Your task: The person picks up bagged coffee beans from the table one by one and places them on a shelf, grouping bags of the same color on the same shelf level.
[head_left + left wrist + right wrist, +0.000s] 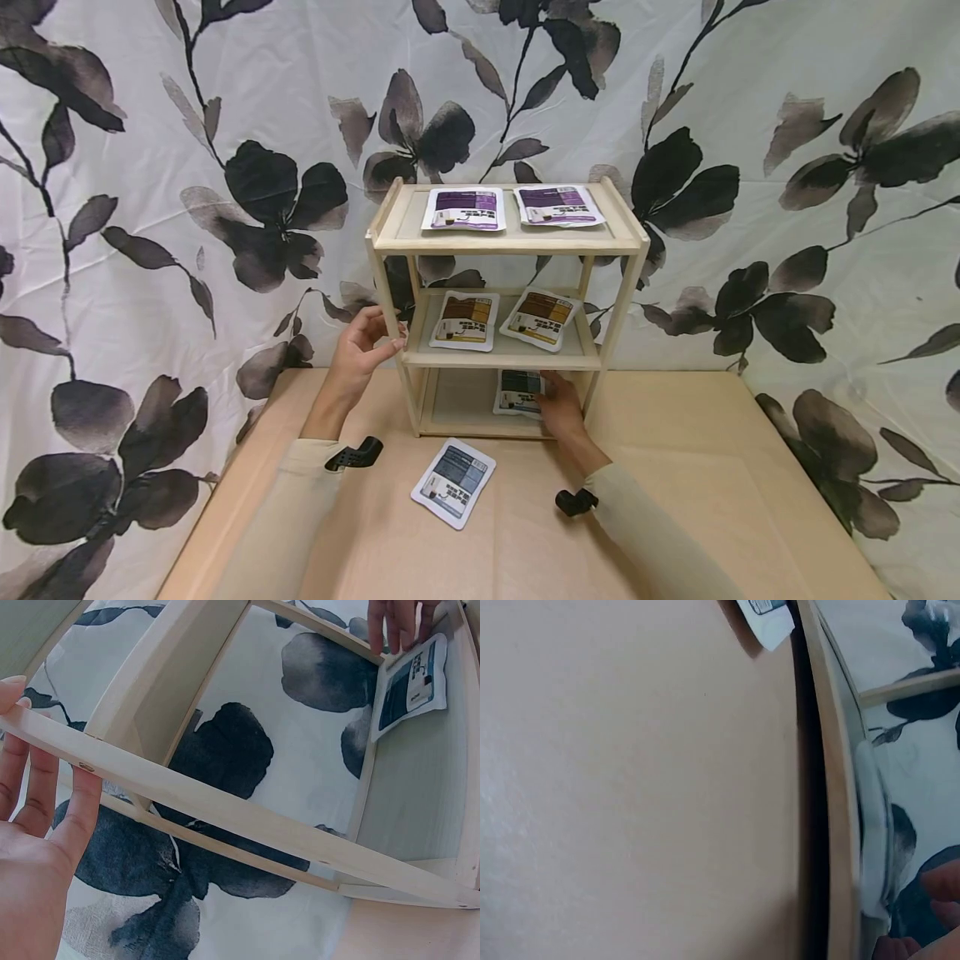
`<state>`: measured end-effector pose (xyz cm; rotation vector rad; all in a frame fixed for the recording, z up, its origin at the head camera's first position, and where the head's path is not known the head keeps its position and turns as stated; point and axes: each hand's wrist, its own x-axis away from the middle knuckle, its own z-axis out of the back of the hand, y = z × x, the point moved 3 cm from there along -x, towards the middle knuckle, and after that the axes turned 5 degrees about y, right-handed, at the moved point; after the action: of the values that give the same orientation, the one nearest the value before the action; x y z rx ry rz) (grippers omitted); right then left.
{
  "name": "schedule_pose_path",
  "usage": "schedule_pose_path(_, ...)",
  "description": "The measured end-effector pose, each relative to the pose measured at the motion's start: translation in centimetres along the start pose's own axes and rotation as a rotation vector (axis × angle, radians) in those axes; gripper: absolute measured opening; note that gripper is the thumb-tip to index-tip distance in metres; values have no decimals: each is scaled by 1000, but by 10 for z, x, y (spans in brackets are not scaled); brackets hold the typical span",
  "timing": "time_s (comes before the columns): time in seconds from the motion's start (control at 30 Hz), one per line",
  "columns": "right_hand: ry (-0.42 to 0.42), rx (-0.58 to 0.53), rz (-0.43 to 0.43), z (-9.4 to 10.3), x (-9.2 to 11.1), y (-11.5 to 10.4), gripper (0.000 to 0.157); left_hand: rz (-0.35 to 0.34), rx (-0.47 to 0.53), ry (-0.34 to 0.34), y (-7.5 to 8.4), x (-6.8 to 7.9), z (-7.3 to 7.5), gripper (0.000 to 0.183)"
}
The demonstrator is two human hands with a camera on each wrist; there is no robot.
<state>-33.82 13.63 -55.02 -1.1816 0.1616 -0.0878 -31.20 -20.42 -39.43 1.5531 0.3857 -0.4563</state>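
In the head view a small three-tier wooden shelf rack [510,360] stands at the back of the table. My left hand [360,358] holds its left front post [225,796], thumb on one side and fingers on the other. On the bottom shelf a white-and-dark-blue pouch [516,392] lies toward the right. My right hand [562,404] reaches in there, fingertips at the pouch's right edge. In the left wrist view the right hand's fingers [394,626] hang fairly straight beside it. A similar blue-labelled pouch [453,483] lies on the table before the rack.
Two purple-labelled pouches [465,208] lie on the top shelf. On the middle shelf are two brown-and-yellow pouches [465,321], the right one turned askew. Floral cloth [285,100] hangs close behind the rack. The tan tabletop [675,433] extends to both sides.
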Motion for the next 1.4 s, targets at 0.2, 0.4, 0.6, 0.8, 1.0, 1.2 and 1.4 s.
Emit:
schedule_pose_path(0.2, 33, 56, 89, 0, 7, -12, 41, -2, 2, -1, -1, -2, 1, 44)
schedule_pose_path(0.4, 12, 4, 99, -1, 15, -20, 40, 3, -3, -4, 0, -1, 1, 44)
schedule_pose_path(0.6, -73, -60, 132, -4, 29, -28, 33, 1, 12, -7, 0, -2, 0, 44)
schedule_pose_path(0.8, -189, -134, 149, -10, 41, -27, 31, 3, 9, -5, -1, -1, 0, 43)
schedule_pose_path(1.0, -295, -191, 118, -19, 51, -22, 39, 2, -5, -2, -1, 0, 0, 46)
schedule_pose_path(1.2, -347, -209, 79, -28, 64, -18, 45, 1, 3, -8, -1, 0, 0, 46)
schedule_pose_path(1.4, -370, -230, 107, -36, 75, -17, 45, -3, -2, -1, -1, 0, 0, 42)
